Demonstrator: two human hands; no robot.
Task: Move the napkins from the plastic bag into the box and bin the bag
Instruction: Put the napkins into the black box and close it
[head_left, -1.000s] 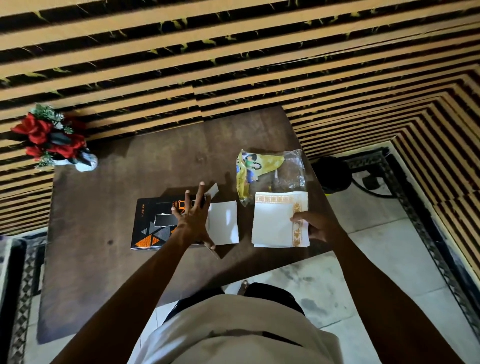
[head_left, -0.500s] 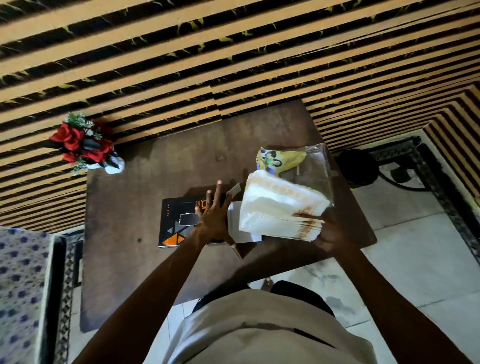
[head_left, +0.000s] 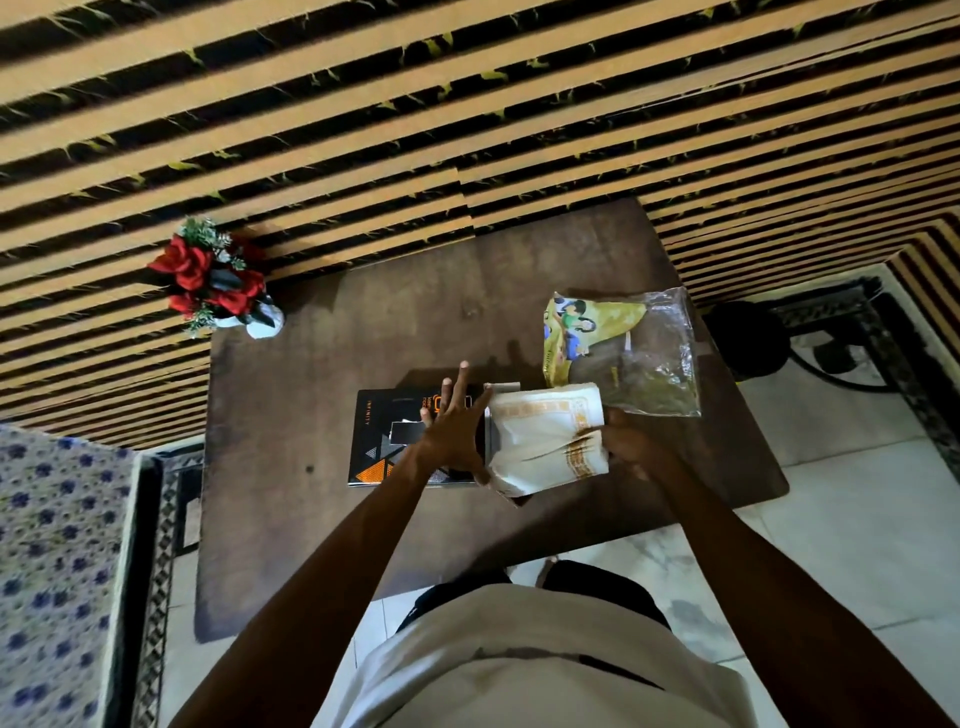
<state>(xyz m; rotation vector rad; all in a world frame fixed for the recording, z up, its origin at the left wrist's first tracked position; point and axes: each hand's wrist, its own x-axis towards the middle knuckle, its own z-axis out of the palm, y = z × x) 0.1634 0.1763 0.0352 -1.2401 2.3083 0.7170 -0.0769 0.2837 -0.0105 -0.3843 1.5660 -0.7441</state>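
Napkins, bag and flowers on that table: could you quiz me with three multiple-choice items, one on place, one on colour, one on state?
1. Where does the plastic bag lie on the table?
A. far right
B. near left
C. under the vase

2. What colour are the flowers?
A. blue
B. red
C. white

3. What does the right hand hold?
A. nothing
B. the box
C. the napkins

Answers: 1 A, it lies by the right edge; 2 B, red blooms; 3 C, it grips the stack while the left hand is spread open over the box.

Napkins in right hand grip, left hand flat on box.
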